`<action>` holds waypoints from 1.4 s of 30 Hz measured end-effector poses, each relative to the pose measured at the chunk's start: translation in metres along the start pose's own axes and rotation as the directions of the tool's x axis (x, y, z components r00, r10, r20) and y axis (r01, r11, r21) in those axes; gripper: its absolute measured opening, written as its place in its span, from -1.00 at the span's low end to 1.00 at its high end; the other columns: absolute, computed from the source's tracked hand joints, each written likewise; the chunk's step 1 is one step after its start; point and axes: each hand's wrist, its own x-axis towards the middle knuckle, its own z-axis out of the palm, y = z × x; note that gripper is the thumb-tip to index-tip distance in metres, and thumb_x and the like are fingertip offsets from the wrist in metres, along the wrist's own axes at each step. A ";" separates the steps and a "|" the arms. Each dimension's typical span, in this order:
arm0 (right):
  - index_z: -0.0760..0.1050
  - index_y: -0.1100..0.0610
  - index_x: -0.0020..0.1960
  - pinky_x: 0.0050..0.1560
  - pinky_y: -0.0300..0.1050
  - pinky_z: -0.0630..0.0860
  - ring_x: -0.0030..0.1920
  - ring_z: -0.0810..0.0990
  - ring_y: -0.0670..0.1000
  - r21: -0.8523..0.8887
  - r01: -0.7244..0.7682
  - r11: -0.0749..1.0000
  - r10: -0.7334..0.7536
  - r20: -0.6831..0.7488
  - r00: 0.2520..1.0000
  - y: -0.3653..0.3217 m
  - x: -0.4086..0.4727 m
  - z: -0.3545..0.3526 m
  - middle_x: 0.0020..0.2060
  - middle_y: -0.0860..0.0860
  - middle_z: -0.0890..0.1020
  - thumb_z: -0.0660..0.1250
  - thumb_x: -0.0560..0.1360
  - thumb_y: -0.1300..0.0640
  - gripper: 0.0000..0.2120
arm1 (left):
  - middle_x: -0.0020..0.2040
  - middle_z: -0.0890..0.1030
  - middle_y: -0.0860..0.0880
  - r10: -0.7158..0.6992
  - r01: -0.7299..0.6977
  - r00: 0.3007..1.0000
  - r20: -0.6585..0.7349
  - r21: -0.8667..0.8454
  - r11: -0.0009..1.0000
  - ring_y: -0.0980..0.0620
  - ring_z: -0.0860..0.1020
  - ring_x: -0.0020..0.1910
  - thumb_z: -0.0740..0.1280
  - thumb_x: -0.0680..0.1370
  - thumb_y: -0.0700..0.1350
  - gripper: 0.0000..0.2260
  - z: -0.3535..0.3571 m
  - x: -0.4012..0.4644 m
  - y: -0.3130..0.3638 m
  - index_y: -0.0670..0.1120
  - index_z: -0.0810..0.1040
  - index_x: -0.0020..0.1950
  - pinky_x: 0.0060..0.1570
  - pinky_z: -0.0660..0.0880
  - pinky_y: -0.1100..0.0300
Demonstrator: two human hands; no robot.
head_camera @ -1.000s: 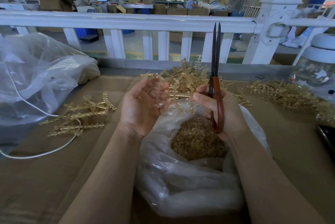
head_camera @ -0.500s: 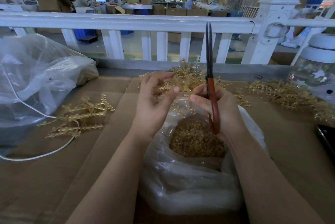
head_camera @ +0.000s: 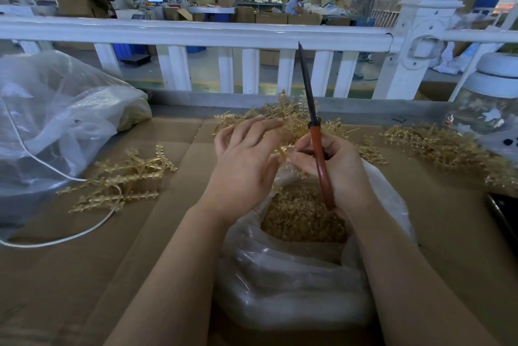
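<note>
Ok, your right hand (head_camera: 340,170) grips the closed scissors (head_camera: 318,149) blades-up, thumb and forefinger pinching a gold sprig (head_camera: 281,153), left hand (head_camera: 244,163) fingers loosely spread beside it, over the open bag (head_camera: 294,289).

Two bare arms fill the near view: the left forearm (head_camera: 179,275) and the right forearm (head_camera: 406,275), both uncovered right to the near edge of the frame. The left hand (head_camera: 246,160) and right hand (head_camera: 336,169) are bare as well, with slim fingers slightly blurred.
</note>
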 end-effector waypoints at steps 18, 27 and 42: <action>0.59 0.02 -0.11 -0.16 -0.32 0.54 -0.25 0.63 -0.22 -0.120 0.026 0.992 -0.024 0.026 0.999 0.005 0.000 0.002 -0.33 -0.22 0.66 0.53 0.46 0.25 -0.82 | -0.05 0.61 0.10 -0.048 0.048 0.998 0.028 0.007 0.999 -0.05 0.47 -0.02 0.34 0.58 -0.05 -0.89 0.001 0.001 0.001 0.05 0.66 0.05 -0.06 0.23 0.04; 0.58 0.10 -0.03 0.03 -0.30 0.56 -0.07 0.68 -0.16 0.035 0.102 0.994 -0.093 -0.200 0.975 0.003 0.001 0.001 -0.15 -0.13 0.70 0.50 0.48 0.27 -0.85 | -0.12 0.69 0.01 -0.708 0.353 0.705 -0.045 -0.843 0.406 0.14 0.62 -0.13 0.42 0.54 -0.19 -0.93 -0.007 0.008 0.002 -0.05 0.69 -0.11 -0.08 0.51 0.27; 0.58 0.11 -0.18 -0.16 -0.36 0.53 -0.33 0.61 -0.11 0.069 0.088 0.994 -0.087 -0.013 0.996 0.003 -0.002 0.001 -0.40 -0.05 0.62 0.52 0.44 0.08 -0.85 | -0.39 0.56 0.03 -0.775 0.291 0.443 0.451 -0.890 -0.351 0.20 0.48 -0.49 0.46 0.48 -0.10 -0.87 -0.006 0.011 -0.001 -0.11 0.60 -0.22 -0.44 0.50 0.39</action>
